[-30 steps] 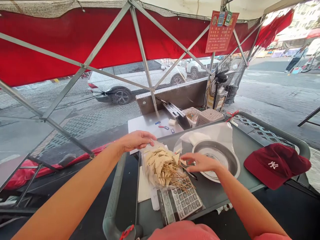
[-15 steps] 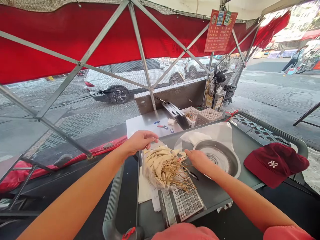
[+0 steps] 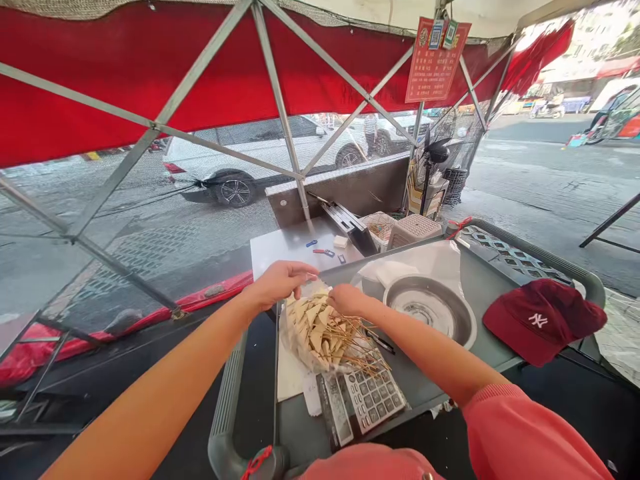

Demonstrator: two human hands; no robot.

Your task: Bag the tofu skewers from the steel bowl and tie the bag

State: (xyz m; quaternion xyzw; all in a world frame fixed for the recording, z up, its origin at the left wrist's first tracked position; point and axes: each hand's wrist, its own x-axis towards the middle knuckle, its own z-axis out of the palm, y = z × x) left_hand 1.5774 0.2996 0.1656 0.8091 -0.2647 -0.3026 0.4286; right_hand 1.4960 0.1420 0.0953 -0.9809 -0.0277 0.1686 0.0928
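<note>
A clear plastic bag (image 3: 290, 337) full of skewers with pale, flat folded food pieces (image 3: 317, 320) lies on the grey cart top. Their bare wooden sticks fan out toward the lower right. My left hand (image 3: 281, 281) is at the bag's upper left edge, thumb and fingers pinched on the thin plastic. Over the far end of the skewers is my right hand (image 3: 349, 300), its fingers closed; what they grip is hidden. Just below the sticks sits a calculator (image 3: 375, 397). A black pen (image 3: 381, 342) lies beside them.
To the right stand a round metal basin (image 3: 467, 320) and a dark red cap (image 3: 545, 320). The grey cart (image 3: 300, 433) has raised handles. Behind it are a white table (image 3: 280, 247) with small clips, plastic stools (image 3: 413, 230) and a fan (image 3: 436, 153). Metal poles cross beyond.
My right hand has moved left, from beside the basin to above the far end of the skewers, close to my left hand. The left hand stays at the bag's edge.
</note>
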